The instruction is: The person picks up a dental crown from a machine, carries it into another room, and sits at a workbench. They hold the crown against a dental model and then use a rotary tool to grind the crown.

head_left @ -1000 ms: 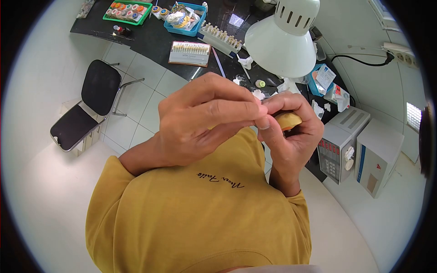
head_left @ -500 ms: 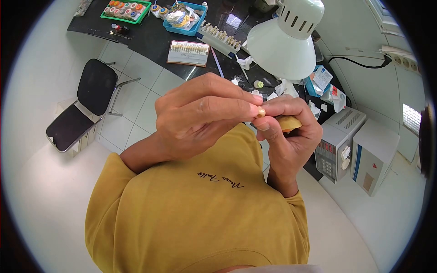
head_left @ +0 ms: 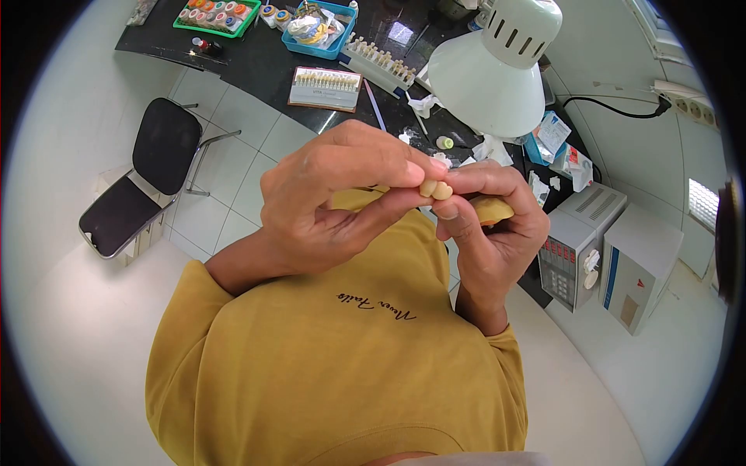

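Note:
Small cream-coloured dental crowns (head_left: pixel 436 189), joined or side by side, sit at the fingertips in front of my chest. My left hand (head_left: pixel 326 194) is closed, its thumb and index finger pinching the crowns from the left. From the right, the thumb and index finger of my right hand (head_left: pixel 497 213) close on the same crowns. A yellow piece that looks like a dental cast (head_left: pixel 491 210) is tucked in the curled fingers of my right hand, partly hidden by them.
A white lamp (head_left: pixel 488 89) hangs over the black bench (head_left: pixel 260 81). On it lie a tooth shade guide (head_left: pixel 325 89), a rack of tooth tabs (head_left: pixel 378 62), a blue tray (head_left: pixel 330 51) and a green tray of jars (head_left: pixel 217 15). A keypad machine (head_left: pixel 575 248) stands right, a chair (head_left: pixel 165 147) left.
The crowns have turned between my fingertips, so two rounded shapes now show instead of a hollow end. My left thumb has come forward into the pinch.

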Tool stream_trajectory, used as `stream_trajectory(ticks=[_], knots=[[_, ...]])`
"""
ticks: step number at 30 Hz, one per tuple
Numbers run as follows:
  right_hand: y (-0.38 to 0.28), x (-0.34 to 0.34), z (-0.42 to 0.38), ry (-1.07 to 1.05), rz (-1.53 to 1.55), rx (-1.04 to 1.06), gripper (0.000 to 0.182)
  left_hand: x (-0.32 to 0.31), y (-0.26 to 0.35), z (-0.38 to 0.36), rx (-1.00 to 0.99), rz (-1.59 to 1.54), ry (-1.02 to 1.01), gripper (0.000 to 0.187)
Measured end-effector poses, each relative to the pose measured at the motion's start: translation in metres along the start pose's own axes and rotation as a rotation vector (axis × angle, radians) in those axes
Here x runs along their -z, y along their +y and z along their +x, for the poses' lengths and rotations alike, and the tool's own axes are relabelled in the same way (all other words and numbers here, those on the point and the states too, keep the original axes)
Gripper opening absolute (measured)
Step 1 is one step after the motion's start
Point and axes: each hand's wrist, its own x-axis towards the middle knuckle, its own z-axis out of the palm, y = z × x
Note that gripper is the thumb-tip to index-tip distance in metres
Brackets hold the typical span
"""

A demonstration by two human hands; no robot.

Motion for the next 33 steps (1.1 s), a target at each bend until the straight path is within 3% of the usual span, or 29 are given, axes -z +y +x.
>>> stream_trajectory(ticks=[2,4,13,32,33], knots=[[0.000,-0.001,0.000,0.001,0.005,-0.002,0.017,0.004,-0.001,0.001,-0.012,0.006,-0.003,0.030],[0.000,-0.001,0.000,0.005,0.022,-0.013,0.016,0.012,-0.003,0.002,-0.067,0.027,-0.190,0.038],[0.001,-0.003,0.000,-0.002,0.072,-0.006,0.013,0.012,0.001,0.008,-0.088,0.139,-0.187,0.027],[0.001,0.001,0.001,0.005,0.024,-0.048,0.010,0.007,0.000,0.008,-0.058,0.166,-0.217,0.028],[0.001,0.001,0.001,0.013,0.031,-0.058,0.010,0.007,0.003,0.008,0.021,0.130,-0.204,0.026]])
